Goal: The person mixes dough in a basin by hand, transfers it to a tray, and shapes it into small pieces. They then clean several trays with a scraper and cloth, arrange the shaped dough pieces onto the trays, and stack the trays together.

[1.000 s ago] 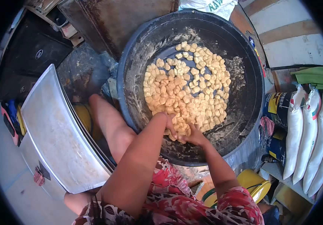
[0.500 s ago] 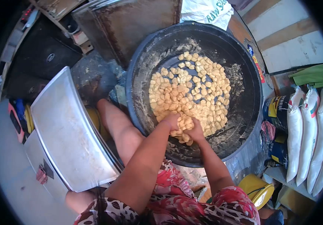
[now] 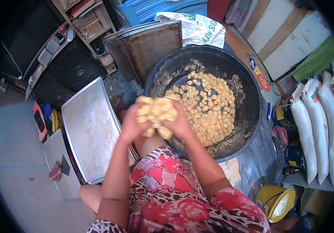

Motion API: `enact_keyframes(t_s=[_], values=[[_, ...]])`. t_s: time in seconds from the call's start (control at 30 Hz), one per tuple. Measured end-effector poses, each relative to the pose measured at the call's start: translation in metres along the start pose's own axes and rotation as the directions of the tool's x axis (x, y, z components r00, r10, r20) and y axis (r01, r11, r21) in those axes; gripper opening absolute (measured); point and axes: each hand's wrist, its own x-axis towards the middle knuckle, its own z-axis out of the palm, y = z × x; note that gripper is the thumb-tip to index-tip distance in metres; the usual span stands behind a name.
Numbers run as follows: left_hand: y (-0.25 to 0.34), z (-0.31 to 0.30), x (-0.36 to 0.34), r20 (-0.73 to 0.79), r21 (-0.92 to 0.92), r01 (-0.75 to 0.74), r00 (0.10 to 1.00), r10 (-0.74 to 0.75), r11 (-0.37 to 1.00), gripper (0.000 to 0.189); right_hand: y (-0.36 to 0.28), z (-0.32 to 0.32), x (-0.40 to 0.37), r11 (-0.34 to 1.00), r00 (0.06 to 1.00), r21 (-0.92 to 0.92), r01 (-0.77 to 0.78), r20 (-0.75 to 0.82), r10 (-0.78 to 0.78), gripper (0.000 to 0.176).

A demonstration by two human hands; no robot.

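Between my two hands, cupped together, is a heap of small pale yellow dough pieces [image 3: 157, 110], raised above the left rim of the big round black tub [image 3: 248, 128]. My left hand [image 3: 132, 126] presses in from the left side, and my right hand [image 3: 179, 122] from the right. A couple of pieces hang low between the thumbs, somewhat blurred. Many more dough pieces [image 3: 213, 112] lie spread on the tub's floor, whose inner wall is smeared with dried dough. To the left of my hands is a stack of flat metal trays [image 3: 91, 132], its top one bare.
Dark baking trays [image 3: 151, 46] lean behind the tub beside a white raw-sugar sack [image 3: 198, 27]. Long white filled bags [image 3: 304, 132] stand at the right, with a yellow bucket [image 3: 273, 202] below them. Another tray [image 3: 64, 167] with a crumpled cloth [image 3: 55, 171] lies at left.
Both hands have lifted a heap of dough pieces out of the tub and moved left, towards the metal trays. The head view has shifted too.
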Motion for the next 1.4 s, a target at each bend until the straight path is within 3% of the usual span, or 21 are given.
enact_keyframes(t_s=[0.03,0.1,0.17,0.23,0.3,0.33,0.37,0.4,0.43,0.47,0.6,0.7,0.87,1.37,1.4], values=[[-0.007,-0.026,-0.015,-0.04,-0.167,0.122,0.991,-0.13,0.978,0.064,-0.008,0.028,0.006,0.999,0.999,0.042,0.021,0.046,-0.023,0.077],[0.029,-0.074,-0.045,-0.148,-0.419,0.182,0.953,-0.264,0.89,0.061,-0.043,0.08,0.01,0.95,0.958,-0.155,0.271,0.138,-0.251,0.076],[0.024,-0.113,-0.077,-0.297,-0.397,0.14,0.916,-0.271,0.907,0.059,-0.079,0.125,0.007,0.996,0.929,-0.042,0.079,0.366,-0.058,0.071],[0.004,-0.137,-0.106,-0.436,-0.425,0.09,0.852,-0.29,0.901,0.06,-0.077,0.178,-0.002,0.992,0.903,0.023,0.121,0.414,-0.119,0.073],[-0.009,-0.152,-0.131,-0.496,-0.352,0.224,0.778,-0.384,0.909,0.062,-0.059,0.22,-0.013,0.979,0.872,-0.064,0.191,0.469,-0.14,0.081],[-0.025,-0.155,-0.141,-0.52,-0.319,0.281,0.746,-0.415,0.905,0.065,-0.041,0.238,-0.017,0.939,0.849,-0.234,0.252,0.519,-0.099,0.081],[-0.118,-0.166,-0.167,-0.539,-0.169,0.364,0.744,-0.396,0.916,0.068,-0.024,0.253,-0.024,0.863,0.828,-0.393,0.317,0.559,-0.049,0.083],[-0.148,-0.159,-0.179,-0.562,0.169,0.483,0.763,-0.319,0.859,0.072,-0.01,0.259,-0.029,0.767,0.79,-0.495,0.409,0.612,-0.027,0.083],[-0.151,-0.152,-0.184,-0.549,0.344,0.45,0.808,-0.212,0.824,0.074,0.0,0.263,-0.032,0.646,0.756,-0.578,0.499,0.654,0.001,0.084],[-0.162,-0.151,-0.188,-0.591,0.255,0.389,0.788,-0.176,0.885,0.074,0.006,0.268,-0.036,0.629,0.767,-0.596,0.499,0.642,-0.001,0.085],[-0.147,-0.148,-0.183,-0.615,0.294,0.412,0.772,-0.16,0.863,0.071,0.005,0.272,-0.038,0.597,0.794,-0.625,0.504,0.607,-0.035,0.083],[-0.138,-0.138,-0.18,-0.679,0.259,0.488,0.706,-0.202,0.833,0.071,0.014,0.27,-0.039,0.567,0.812,-0.652,0.503,0.582,-0.051,0.085],[-0.148,-0.133,-0.184,-0.715,0.29,0.433,0.691,-0.108,0.854,0.069,0.02,0.269,-0.043,0.543,0.818,-0.648,0.534,0.558,-0.138,0.087],[-0.146,-0.129,-0.185,-0.724,0.311,0.419,0.686,-0.073,0.853,0.064,0.02,0.269,-0.043,0.527,0.814,-0.665,0.53,0.572,-0.098,0.089],[-0.146,-0.129,-0.185,-0.722,0.315,0.412,0.689,-0.067,0.855,0.064,0.021,0.269,-0.043,0.524,0.816,-0.656,0.544,0.56,-0.146,0.088]])
